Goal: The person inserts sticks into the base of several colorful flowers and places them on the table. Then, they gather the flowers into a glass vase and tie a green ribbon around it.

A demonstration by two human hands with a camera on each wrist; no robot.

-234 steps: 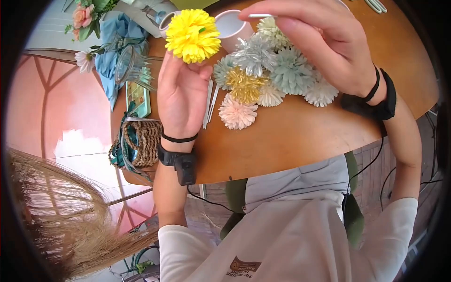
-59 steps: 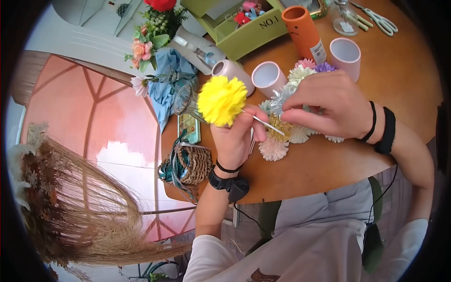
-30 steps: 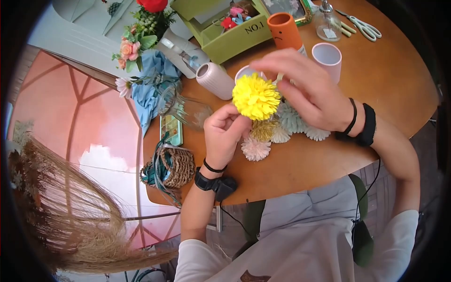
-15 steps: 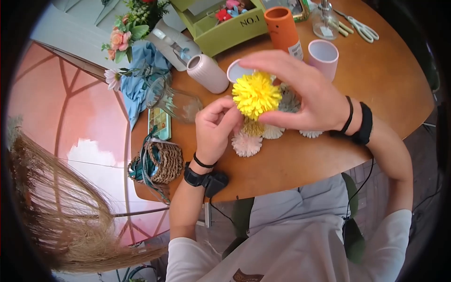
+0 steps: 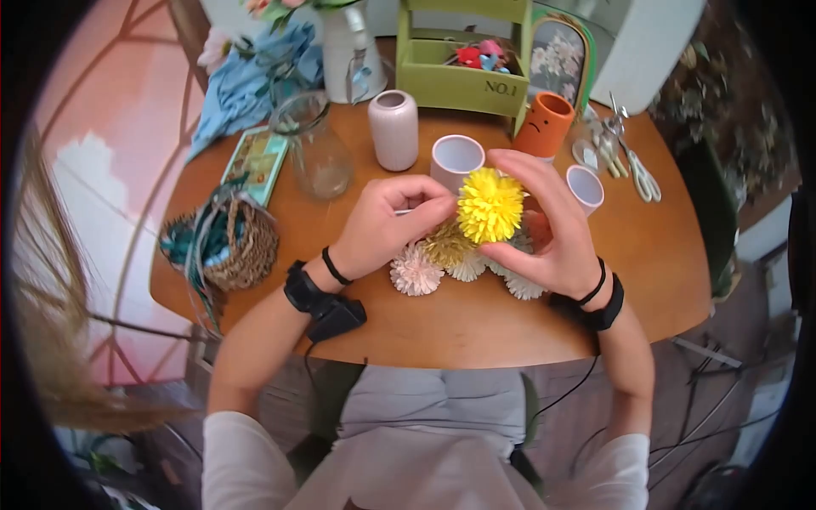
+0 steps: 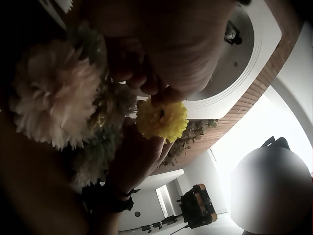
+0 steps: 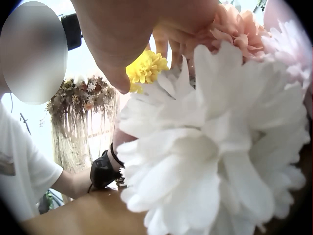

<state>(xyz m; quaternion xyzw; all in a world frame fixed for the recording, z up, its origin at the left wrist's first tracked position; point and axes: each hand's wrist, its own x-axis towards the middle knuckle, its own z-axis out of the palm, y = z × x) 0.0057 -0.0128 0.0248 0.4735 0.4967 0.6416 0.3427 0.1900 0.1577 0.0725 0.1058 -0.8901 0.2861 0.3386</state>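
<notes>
A yellow pompom flower (image 5: 490, 206) is held up over the table between the two hands, also seen in the left wrist view. My left hand (image 5: 395, 217), thumb and fingers pinched together, is just left of the flower head at its white stick stem, mostly hidden by the fingers. My right hand (image 5: 548, 225) curves round the head, thumb at its lower edge and index finger over its top. Below the hands lie a pale pink flower (image 5: 416, 270), a gold flower (image 5: 449, 245) and several pale ones. A large white flower (image 7: 210, 142) fills the right wrist view.
Behind the hands stand a ribbed vase (image 5: 393, 132), a pink-rimmed cup (image 5: 457, 157), an orange sad-face cup (image 5: 545, 123) and a green box (image 5: 463, 81). At left are a glass jar (image 5: 319, 153) and a woven basket (image 5: 242, 255); scissors (image 5: 637, 166) lie right.
The left hand first had its palm up, then turned and pinched the stick below the yellow flower. The right hand came in and cupped the head. The head view has swung round.
</notes>
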